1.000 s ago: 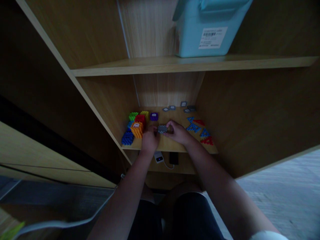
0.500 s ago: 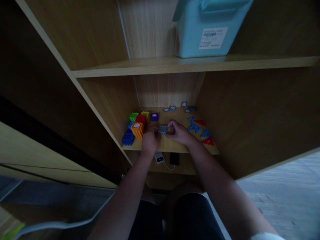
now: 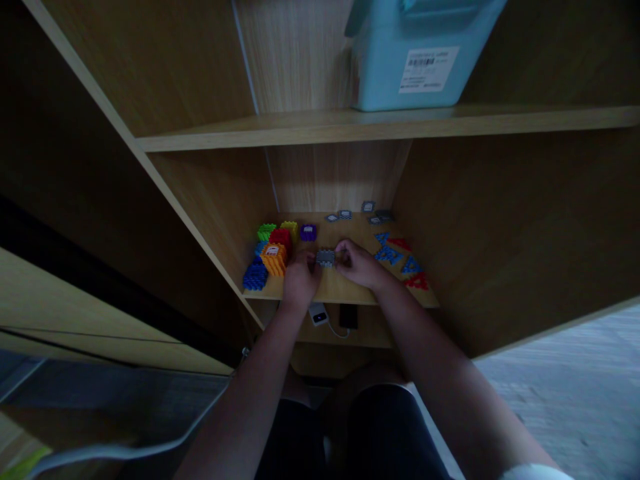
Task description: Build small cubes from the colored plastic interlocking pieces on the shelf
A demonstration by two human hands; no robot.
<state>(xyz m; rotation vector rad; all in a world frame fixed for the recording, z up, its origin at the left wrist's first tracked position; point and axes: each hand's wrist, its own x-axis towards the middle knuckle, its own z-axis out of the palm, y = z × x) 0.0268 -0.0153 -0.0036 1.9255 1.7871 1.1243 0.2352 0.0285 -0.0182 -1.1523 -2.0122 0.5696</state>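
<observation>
Control: Head view first. State of the hands and the piece?

Operator: I find a grey rectangular plastic piece with toothed edges (image 3: 326,258) between both hands, above or on the light wooden shelf (image 3: 345,288); I cannot confirm which. The left hand (image 3: 301,277) has its fingers at the piece's left edge; whether they are clamped on it, I cannot tell. The right hand (image 3: 356,263) has thumb and forefinger curled at the right edge; whether they grip it, I cannot tell either.

Control: Items nearby?

Operator: Just beside the left hand I record an orange ridged plastic stack (image 3: 274,260), with a red ridged stack (image 3: 281,238) directly behind. A dark blue ridged stack (image 3: 255,275) lies further left. One purple ridged plastic block (image 3: 309,233) sits behind the hands. Right of the right hand, blue triangular plastic pieces (image 3: 387,255) lie near a red triangular plastic piece (image 3: 416,281).

Control: Upper level?

Operator: One light blue plastic bin (image 3: 380,73), white printed label (image 3: 430,70) on its front.
</observation>
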